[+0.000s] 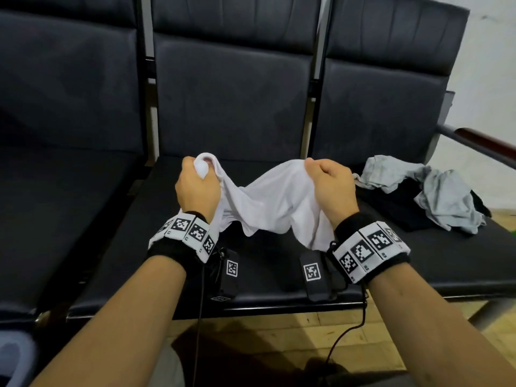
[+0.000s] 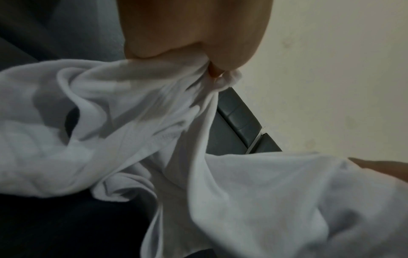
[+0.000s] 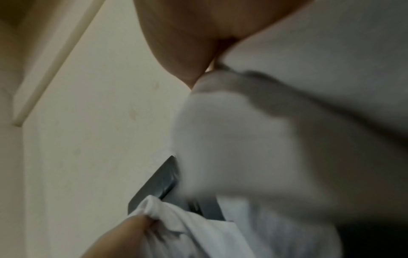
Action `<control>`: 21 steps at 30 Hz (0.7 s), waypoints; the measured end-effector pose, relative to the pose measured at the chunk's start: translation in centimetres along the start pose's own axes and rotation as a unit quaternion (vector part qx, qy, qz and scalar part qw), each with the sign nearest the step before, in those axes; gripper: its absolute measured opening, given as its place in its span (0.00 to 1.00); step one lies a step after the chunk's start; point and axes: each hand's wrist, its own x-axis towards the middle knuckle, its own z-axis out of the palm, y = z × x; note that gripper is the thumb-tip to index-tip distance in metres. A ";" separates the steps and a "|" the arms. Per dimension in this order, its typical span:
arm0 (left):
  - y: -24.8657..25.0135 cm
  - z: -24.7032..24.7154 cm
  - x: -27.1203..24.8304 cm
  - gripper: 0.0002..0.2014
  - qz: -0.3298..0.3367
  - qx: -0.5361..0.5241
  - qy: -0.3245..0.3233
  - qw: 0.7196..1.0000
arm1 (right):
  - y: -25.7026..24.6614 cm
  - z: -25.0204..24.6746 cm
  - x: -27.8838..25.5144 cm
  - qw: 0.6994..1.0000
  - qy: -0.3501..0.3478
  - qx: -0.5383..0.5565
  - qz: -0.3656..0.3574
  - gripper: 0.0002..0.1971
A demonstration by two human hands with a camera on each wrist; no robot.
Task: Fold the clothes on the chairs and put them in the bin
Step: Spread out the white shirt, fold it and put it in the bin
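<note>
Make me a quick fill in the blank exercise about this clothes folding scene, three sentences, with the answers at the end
1. Both hands, the left hand and the right hand, grip one garment whose colour is ____.
2. The white garment hangs between the hands above the ____ of the three chair seats.
3. The grey garment lies crumpled on the chair seat to the ____ of the hands.

Missing words: white; middle; right
</note>
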 end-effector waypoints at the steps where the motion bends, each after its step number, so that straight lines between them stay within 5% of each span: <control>1: 0.0 -0.2 -0.2 0.09 -0.001 0.003 -0.010 1.000 | -0.5 0.2 -0.5 1.000 -0.006 0.006 0.002 0.21; 4: -0.1 -0.9 -0.5 0.13 0.021 0.050 -0.033 0.998 | -1.7 0.9 -1.4 0.996 -0.035 0.071 0.036 0.15; 6: -0.2 -1.9 -0.6 0.05 0.025 0.101 -0.012 0.994 | -2.3 1.3 -1.6 0.987 -0.047 0.135 0.070 0.09; 9: -0.8 -3.3 -0.5 0.14 0.042 0.168 0.000 0.985 | -3.0 1.9 -1.2 0.979 -0.052 0.179 0.086 0.08; 12: -1.3 -3.5 -0.1 0.18 0.063 0.099 -0.125 0.985 | -3.2 3.3 -0.7 0.977 -0.050 0.182 0.102 0.10; 15: -0.4 -3.1 -1.1 0.07 -0.016 -0.012 -0.251 0.968 | -3.0 5.2 -0.4 0.973 -0.059 0.194 0.111 0.12; 17: 0.0 -2.5 -1.3 0.20 -0.085 -0.081 -0.294 0.949 | -2.8 6.2 -0.3 0.966 -0.067 0.221 0.120 0.10; 21: -1.7 -1.8 0.0 0.15 -0.022 0.062 -0.322 0.944 | -2.6 7.1 0.1 0.931 -0.095 0.318 0.149 0.06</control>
